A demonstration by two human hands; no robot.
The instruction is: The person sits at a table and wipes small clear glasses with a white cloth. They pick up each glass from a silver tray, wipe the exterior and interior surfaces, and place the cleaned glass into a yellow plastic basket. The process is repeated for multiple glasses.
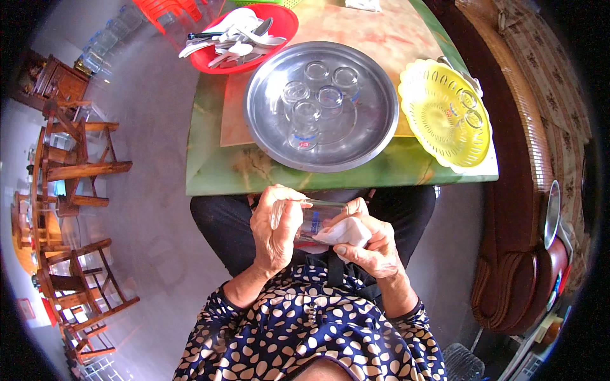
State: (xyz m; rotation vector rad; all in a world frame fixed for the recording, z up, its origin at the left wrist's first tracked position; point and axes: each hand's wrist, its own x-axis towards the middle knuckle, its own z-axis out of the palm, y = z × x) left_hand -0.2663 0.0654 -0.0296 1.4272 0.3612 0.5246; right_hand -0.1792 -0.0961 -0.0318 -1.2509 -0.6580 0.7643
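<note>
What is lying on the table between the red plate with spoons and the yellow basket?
In the head view, the round metal tray lies between the red plate and the yellow basket. It holds six clear glasses, standing close together.

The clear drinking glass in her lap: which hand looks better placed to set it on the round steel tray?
Left, probably. The left hand grips the clear drinking glass; the right hand holds a white cloth.

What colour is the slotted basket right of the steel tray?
Yellow basket, seen in the head view.
</note>
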